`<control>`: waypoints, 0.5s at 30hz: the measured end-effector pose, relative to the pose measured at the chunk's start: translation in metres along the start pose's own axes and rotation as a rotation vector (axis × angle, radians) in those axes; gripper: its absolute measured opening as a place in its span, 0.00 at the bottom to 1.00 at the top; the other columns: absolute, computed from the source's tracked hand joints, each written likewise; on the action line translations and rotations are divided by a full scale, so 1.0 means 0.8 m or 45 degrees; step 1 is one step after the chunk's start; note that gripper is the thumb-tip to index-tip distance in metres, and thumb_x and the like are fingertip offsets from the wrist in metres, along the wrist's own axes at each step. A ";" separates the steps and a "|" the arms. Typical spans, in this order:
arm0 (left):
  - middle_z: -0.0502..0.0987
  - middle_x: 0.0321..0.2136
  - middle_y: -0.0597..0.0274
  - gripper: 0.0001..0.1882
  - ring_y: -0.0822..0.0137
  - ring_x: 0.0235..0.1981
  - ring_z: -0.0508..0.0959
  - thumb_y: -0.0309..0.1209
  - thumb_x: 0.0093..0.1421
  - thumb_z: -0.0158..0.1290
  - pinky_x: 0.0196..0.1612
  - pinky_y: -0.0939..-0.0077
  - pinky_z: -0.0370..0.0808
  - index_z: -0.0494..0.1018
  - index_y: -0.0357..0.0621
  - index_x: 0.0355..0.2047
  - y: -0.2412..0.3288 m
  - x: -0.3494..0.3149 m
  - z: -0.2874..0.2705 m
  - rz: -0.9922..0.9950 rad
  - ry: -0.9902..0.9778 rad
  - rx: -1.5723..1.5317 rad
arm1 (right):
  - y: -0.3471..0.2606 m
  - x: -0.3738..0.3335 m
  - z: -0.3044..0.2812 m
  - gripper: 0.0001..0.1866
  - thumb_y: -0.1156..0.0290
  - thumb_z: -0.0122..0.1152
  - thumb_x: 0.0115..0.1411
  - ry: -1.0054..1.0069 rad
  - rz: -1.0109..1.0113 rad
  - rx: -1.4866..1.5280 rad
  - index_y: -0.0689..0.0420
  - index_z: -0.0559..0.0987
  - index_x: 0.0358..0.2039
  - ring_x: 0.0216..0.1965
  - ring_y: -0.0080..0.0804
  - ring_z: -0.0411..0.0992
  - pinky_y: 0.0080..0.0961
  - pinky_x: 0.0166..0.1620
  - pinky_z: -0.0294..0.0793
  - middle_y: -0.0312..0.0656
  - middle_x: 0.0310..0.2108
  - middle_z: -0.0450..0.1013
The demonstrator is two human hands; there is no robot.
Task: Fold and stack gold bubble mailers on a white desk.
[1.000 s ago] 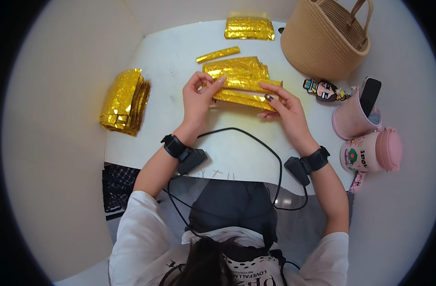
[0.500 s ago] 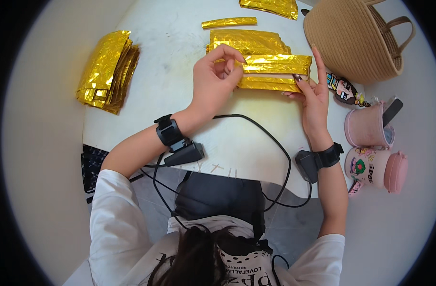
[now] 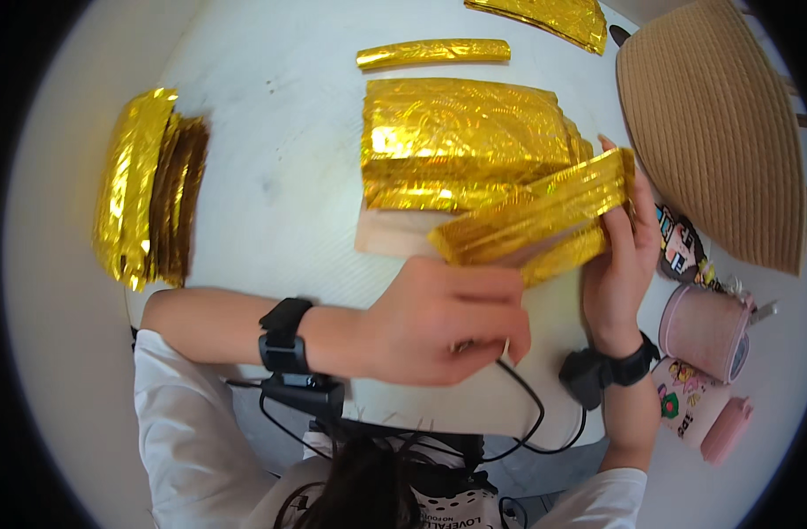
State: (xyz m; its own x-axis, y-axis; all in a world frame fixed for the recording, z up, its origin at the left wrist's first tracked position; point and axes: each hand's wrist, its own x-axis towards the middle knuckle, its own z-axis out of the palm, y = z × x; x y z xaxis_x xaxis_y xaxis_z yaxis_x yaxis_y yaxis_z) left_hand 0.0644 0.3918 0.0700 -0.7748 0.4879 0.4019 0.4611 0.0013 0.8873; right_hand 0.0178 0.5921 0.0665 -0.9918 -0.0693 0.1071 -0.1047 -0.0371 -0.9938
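My right hand (image 3: 622, 256) holds the right end of a folded strip of gold foil paper (image 3: 527, 216). Its thumb lies over the near side and its fingers are behind. The strip tilts up to the right, with lengthwise folds and a paler band between them. My left hand (image 3: 447, 322) is just below the strip's left end, back up, fingers curled in. What it may hold is hidden. Behind the strip lies a stack of gold foil sheets (image 3: 465, 128), with a bare tan paper edge (image 3: 394, 231) showing at its near side.
A narrow gold roll (image 3: 434, 53) lies beyond the stack. More gold sheets rest at the far edge (image 3: 544, 19), and a folded gold bundle (image 3: 139, 194) stands at left. Along the right are a woven basket (image 3: 712, 132), a beaded figure (image 3: 681, 247), a pink cup (image 3: 705, 331) and a pink-lidded cup (image 3: 685, 397).
My left hand has left the strip's left end and come down toward me, its fingers curling. The strip, held in my right hand, has turned to slope upward to the right. The view has shifted.
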 end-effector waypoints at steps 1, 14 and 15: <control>0.69 0.19 0.68 0.09 0.72 0.15 0.69 0.17 0.48 0.56 0.15 0.77 0.61 0.77 0.48 0.22 -0.004 0.001 -0.002 0.076 -0.040 -0.004 | -0.001 -0.003 0.000 0.23 0.78 0.45 0.62 0.019 0.008 0.018 0.66 0.62 0.59 0.61 0.34 0.60 0.29 0.62 0.57 0.49 0.61 0.59; 0.70 0.20 0.70 0.08 0.76 0.13 0.66 0.19 0.44 0.58 0.14 0.80 0.59 0.77 0.49 0.21 -0.013 0.012 -0.023 0.033 -0.025 -0.027 | 0.004 -0.015 -0.023 0.22 0.77 0.43 0.59 0.089 0.094 0.058 0.66 0.62 0.55 0.46 0.25 0.68 0.21 0.50 0.67 0.42 0.48 0.68; 0.70 0.20 0.70 0.08 0.76 0.13 0.66 0.19 0.44 0.58 0.14 0.80 0.59 0.77 0.49 0.21 -0.013 0.012 -0.024 0.024 -0.039 -0.038 | 0.004 -0.014 -0.024 0.22 0.77 0.43 0.59 0.105 0.105 0.059 0.66 0.62 0.55 0.46 0.25 0.68 0.21 0.50 0.67 0.42 0.48 0.68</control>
State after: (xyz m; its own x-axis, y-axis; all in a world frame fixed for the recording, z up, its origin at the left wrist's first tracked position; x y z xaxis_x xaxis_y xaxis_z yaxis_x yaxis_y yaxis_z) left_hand 0.0439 0.3801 0.0691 -0.7521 0.5143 0.4122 0.4624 -0.0338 0.8860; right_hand 0.0275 0.6115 0.0615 -0.9998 0.0082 0.0203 -0.0209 -0.0809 -0.9965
